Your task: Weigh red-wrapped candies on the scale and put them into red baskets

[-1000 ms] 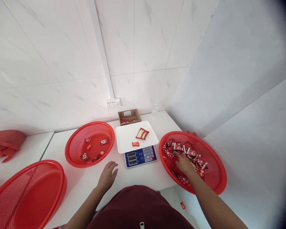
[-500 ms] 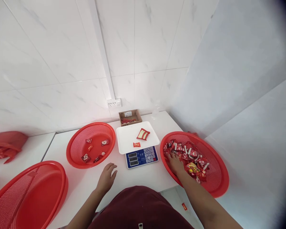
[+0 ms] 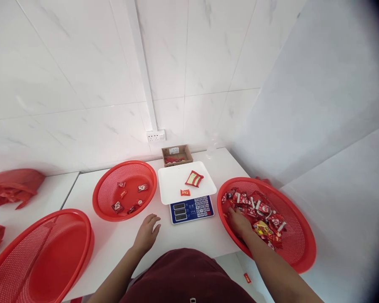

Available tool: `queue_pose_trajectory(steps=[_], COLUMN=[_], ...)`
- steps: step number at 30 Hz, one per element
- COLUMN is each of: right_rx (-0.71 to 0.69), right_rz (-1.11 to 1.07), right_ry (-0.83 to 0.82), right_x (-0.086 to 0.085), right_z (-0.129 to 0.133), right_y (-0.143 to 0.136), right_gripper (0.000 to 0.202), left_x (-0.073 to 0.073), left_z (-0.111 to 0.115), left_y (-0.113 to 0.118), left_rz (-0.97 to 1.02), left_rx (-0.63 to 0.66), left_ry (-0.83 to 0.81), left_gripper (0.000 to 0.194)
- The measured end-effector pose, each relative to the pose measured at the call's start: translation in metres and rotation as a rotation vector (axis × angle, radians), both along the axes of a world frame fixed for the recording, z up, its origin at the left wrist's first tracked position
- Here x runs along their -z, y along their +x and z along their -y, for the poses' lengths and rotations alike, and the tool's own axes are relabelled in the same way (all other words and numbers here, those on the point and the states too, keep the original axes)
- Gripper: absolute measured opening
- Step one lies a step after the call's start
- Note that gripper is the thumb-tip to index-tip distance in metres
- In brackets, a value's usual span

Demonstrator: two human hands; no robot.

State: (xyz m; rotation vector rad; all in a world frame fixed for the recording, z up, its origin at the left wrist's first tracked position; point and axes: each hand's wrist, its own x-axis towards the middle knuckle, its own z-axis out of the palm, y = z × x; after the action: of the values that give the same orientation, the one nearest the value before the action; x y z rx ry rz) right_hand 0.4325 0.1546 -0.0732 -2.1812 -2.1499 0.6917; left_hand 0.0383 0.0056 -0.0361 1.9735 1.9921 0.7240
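My right hand [image 3: 239, 222] reaches into the right red basket [image 3: 308, 244], down among many red-wrapped candies [image 3: 263, 208]; its fingertips are hidden there. Over the white table, between the middle-left basket and the scale, my left hand [image 3: 148, 231] hovers with its fingers apart and nothing in it. The blue scale [image 3: 192, 209] carries a white tray [image 3: 170, 181], on which lie a red and cream packet [image 3: 194, 179] and a small red candy [image 3: 185, 192]. Several wrapped candies [image 3: 142, 187] are spread in the middle-left red basket [image 3: 97, 191].
Another red basket [image 3: 86, 229] stands at the lower left, beside red plastic bags [image 3: 15, 185]. Behind the scale is a cardboard box [image 3: 177, 155] with red packets, near a clear bottle [image 3: 212, 147]. A red wrapper [image 3: 247, 277] lies below the table.
The view has shifted slightly, so most things appear farther right. My right hand sits deeper among the candies, with its fingers more hidden. My left hand keeps nearly the same pose.
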Motion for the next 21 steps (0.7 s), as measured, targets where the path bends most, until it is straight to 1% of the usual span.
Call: queue_pose_trajectory(steps=[3, 6, 10, 12, 13, 15, 18, 21], right_rx=[0.1, 0.243, 0.496, 0.609, 0.641, 0.647, 0.565, 0.471], right_rz=[-0.13, -0.278, -0.482, -0.598, -0.665, -0.814, -1.007, -1.111], right_ry=[0.042, 0.135, 0.277, 0.316, 0.313, 0.258, 0.089, -0.074], right_x=[0.0, -0.006, -0.027, -0.04, -0.046, -0.056, -0.067, -0.075], right_z=[-0.002, -0.007, -0.021, -0.031, -0.035, -0.044, -0.056, -0.068], right_y=[0.003, 0.011, 0.021, 0.017, 0.011, -0.009, -0.057, -0.11], right_gripper=[0.035, 0.034, 0.034, 0.036, 0.037, 0.035, 0.027, 0.023], left_x=[0.0, -0.001, -0.001, -0.001, -0.001, -0.002, -0.005, -0.009], left_z=[0.001, 0.003, 0.004, 0.004, 0.004, 0.003, 0.001, -0.001], left_y=[-0.002, -0.005, -0.006, -0.004, -0.003, 0.0, 0.002, 0.002], left_rz=[0.008, 0.017, 0.029, 0.036, 0.038, 0.036, 0.031, 0.027], left_rx=[-0.005, -0.018, -0.034, -0.028, -0.022, -0.007, 0.007, 0.0], left_ry=[-0.002, -0.007, -0.019, -0.028, -0.035, -0.052, -0.057, -0.048], left_gripper=[0.023, 0.023, 0.023, 0.023, 0.023, 0.024, 0.025, 0.025])
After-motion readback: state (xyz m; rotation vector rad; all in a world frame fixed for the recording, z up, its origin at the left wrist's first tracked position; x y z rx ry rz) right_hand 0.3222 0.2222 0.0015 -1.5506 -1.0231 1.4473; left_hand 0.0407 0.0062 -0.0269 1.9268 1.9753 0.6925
